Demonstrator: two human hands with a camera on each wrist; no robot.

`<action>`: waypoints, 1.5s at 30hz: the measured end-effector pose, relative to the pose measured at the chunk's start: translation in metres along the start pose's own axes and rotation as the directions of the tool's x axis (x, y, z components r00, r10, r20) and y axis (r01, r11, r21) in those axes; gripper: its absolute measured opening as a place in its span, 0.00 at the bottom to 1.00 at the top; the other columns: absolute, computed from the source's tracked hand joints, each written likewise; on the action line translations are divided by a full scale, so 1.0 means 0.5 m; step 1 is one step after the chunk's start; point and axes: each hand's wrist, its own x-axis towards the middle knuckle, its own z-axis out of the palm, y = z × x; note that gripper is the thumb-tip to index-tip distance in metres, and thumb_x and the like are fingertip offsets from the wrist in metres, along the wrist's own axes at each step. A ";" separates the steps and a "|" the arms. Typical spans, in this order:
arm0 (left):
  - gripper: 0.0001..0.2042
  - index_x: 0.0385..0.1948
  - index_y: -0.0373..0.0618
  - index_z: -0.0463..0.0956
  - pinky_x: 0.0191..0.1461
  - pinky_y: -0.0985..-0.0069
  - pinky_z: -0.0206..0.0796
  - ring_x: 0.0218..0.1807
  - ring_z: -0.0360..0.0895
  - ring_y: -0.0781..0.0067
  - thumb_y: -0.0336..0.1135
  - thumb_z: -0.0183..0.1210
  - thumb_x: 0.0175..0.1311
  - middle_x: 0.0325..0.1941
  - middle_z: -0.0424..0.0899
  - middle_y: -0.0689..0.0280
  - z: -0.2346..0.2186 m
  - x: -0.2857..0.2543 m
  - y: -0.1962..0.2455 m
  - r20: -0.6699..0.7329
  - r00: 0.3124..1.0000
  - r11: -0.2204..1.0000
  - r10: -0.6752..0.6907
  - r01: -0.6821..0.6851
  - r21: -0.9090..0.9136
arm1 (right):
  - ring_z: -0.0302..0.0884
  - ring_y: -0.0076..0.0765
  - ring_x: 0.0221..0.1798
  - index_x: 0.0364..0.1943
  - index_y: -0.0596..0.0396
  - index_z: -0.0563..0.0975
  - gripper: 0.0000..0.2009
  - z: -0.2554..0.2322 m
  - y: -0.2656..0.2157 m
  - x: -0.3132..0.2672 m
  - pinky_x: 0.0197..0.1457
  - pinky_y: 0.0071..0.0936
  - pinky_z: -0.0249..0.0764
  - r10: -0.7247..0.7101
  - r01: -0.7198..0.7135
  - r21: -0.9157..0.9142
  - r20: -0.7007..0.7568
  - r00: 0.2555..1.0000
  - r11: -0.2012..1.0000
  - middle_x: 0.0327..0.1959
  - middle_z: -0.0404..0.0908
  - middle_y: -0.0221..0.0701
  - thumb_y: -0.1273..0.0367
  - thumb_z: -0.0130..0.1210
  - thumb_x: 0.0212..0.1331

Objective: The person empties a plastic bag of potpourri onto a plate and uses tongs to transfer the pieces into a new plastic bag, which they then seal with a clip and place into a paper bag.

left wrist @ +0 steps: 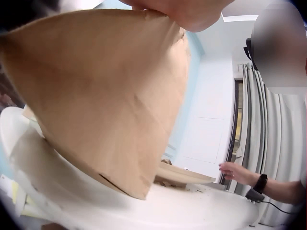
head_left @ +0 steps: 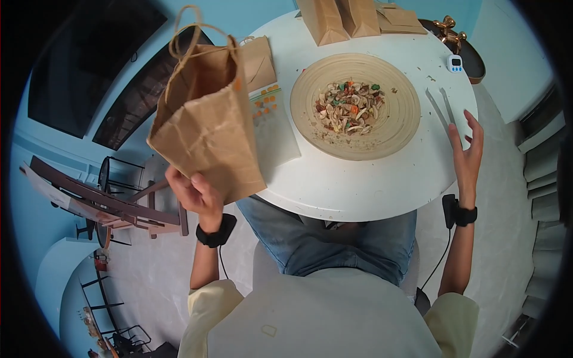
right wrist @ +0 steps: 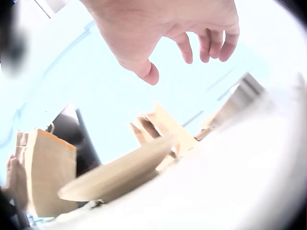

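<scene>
My left hand (head_left: pixel 197 194) grips a brown paper bag (head_left: pixel 209 131) by its lower side, with the thumb lying on its front. The bag stands tilted over the table's left edge, its mouth open and twisted-cord handles up. In the left wrist view the bag (left wrist: pixel 105 96) fills most of the frame. My right hand (head_left: pixel 468 158) is over the table's right edge, fingers spread and loosely bent, holding nothing. Its thumb overlaps the lower end of the metal tongs (head_left: pixel 440 107) in the head view. A round wooden plate (head_left: pixel 307 128) bears a heap of mixed dried pieces (head_left: pixel 352 107).
On the round white table (head_left: pixel 370 185), more paper bags (head_left: pixel 340 21) stand at the back. A folded bag (head_left: pixel 259 62) and a clear pouch (head_left: pixel 277 140) with orange marks lie at left. At right are a small white timer (head_left: pixel 455 64) and scattered crumbs.
</scene>
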 end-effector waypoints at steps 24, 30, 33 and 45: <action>0.17 0.51 0.46 0.75 0.59 0.54 0.64 0.54 0.75 0.46 0.42 0.51 0.63 0.55 0.76 0.52 -0.013 -0.158 0.023 -0.062 0.980 0.982 0.191 -0.189 0.027 | 0.70 0.39 0.56 0.46 0.50 0.77 0.22 -0.023 -0.491 -0.095 0.55 0.34 0.71 -0.874 0.625 0.708 -0.024 0.486 0.328 0.47 0.74 0.27 0.68 0.66 0.43; 0.25 0.48 0.37 0.76 0.59 0.58 0.62 0.56 0.72 0.52 0.52 0.45 0.67 0.54 0.74 0.49 -0.015 -0.129 0.045 0.094 0.993 0.973 0.074 -0.051 -0.223 | 0.71 0.39 0.52 0.32 0.48 0.81 0.12 -0.018 -0.432 -0.093 0.51 0.34 0.73 -0.872 0.675 0.626 0.018 0.489 0.392 0.38 0.75 0.26 0.71 0.67 0.39; 0.27 0.51 0.40 0.68 0.63 0.61 0.57 0.62 0.65 0.56 0.58 0.42 0.69 0.60 0.67 0.49 0.005 -0.137 0.047 0.079 0.970 0.909 -0.230 0.243 -0.337 | 0.71 0.39 0.54 0.29 0.46 0.81 0.09 -0.027 -0.396 -0.092 0.51 0.33 0.74 -0.870 0.684 0.613 0.009 0.493 0.395 0.40 0.77 0.25 0.72 0.66 0.40; 0.29 0.64 0.44 0.58 0.70 0.68 0.53 0.67 0.64 0.70 0.55 0.46 0.71 0.65 0.69 0.58 -0.005 -0.120 -0.018 0.687 0.186 0.104 -0.703 0.982 -0.159 | 0.73 0.38 0.58 0.29 0.45 0.80 0.07 -0.039 -0.313 -0.118 0.52 0.30 0.79 -0.879 0.557 0.742 0.092 0.467 0.374 0.51 0.79 0.26 0.71 0.65 0.44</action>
